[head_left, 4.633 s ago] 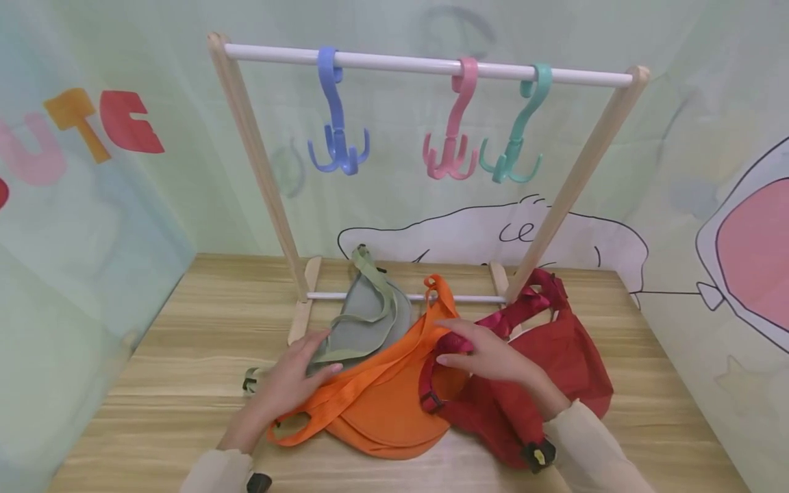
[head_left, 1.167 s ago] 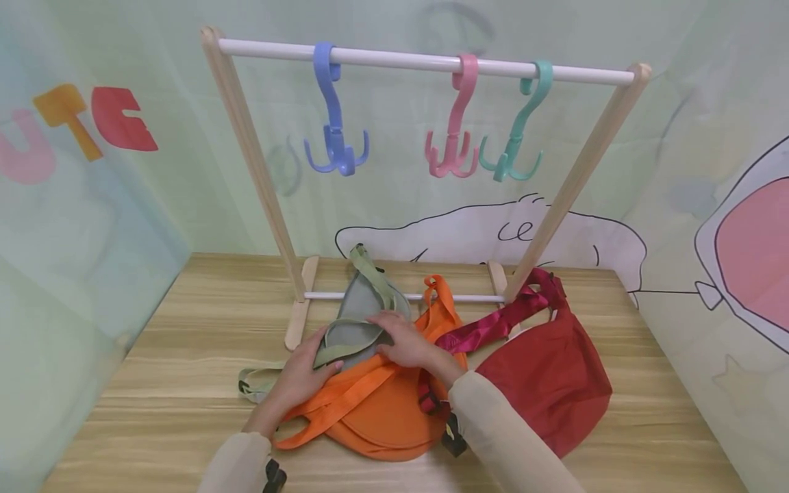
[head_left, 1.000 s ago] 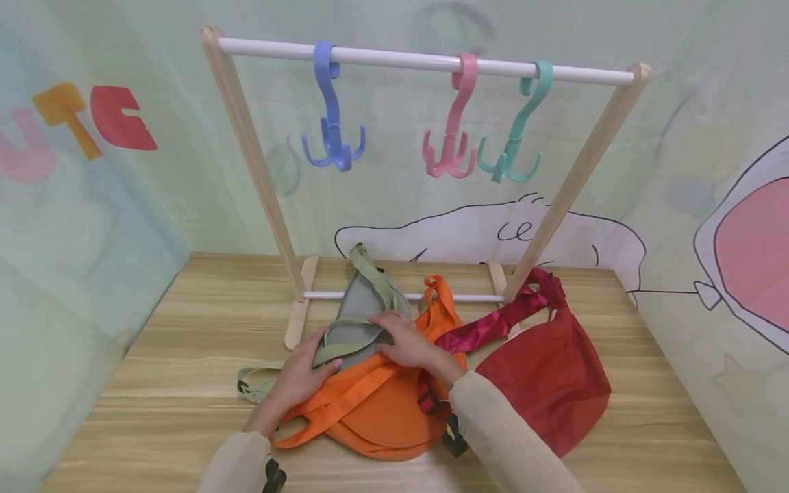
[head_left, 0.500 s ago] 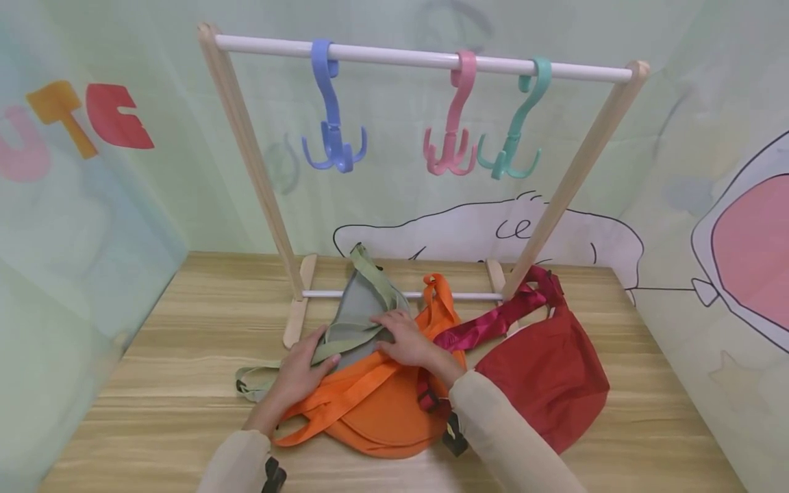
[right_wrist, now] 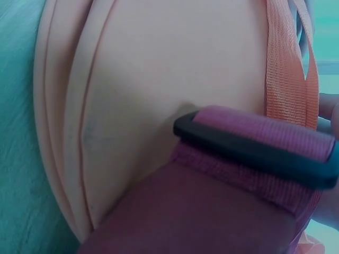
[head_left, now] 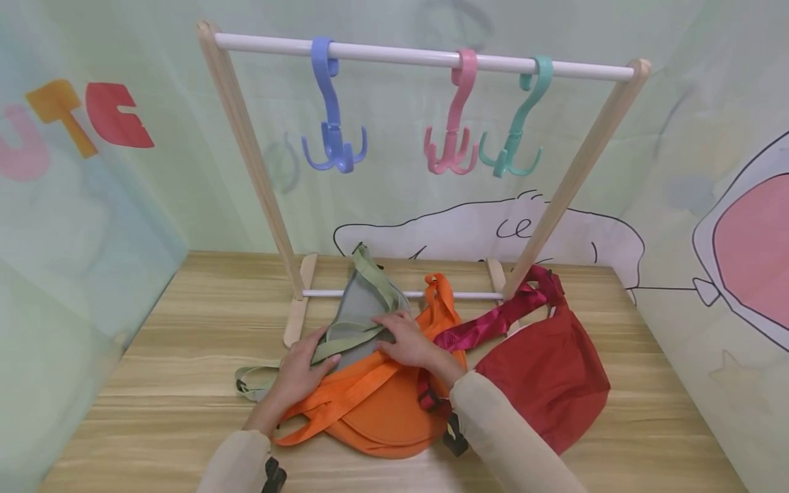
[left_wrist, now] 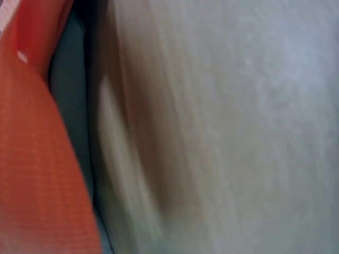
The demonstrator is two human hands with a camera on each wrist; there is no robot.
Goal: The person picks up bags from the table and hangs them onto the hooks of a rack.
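Three strapped shoulder bags lie together on the table in the head view. My left hand rests at the left on the grey-green bag and its pale green strap, thumb beside the orange strap. On the grey-green bag's right part lies my right hand, fingers extended, thumb apart from them. Below both hands the orange bag overlaps the grey-green one. Under my right forearm the red bag is partly hidden; its magenta strap with a dark buckle crosses the orange bag in the right wrist view.
Behind the bags stands a wooden rack with a white top bar. A blue hook, a pink hook and a green hook hang from it. The wood-grain table meets printed cloth walls.
My right hand has moved left from the magenta strap onto the grey-green bag, and the red bag's near part has shifted. Over the last second both hands stay nearly still.
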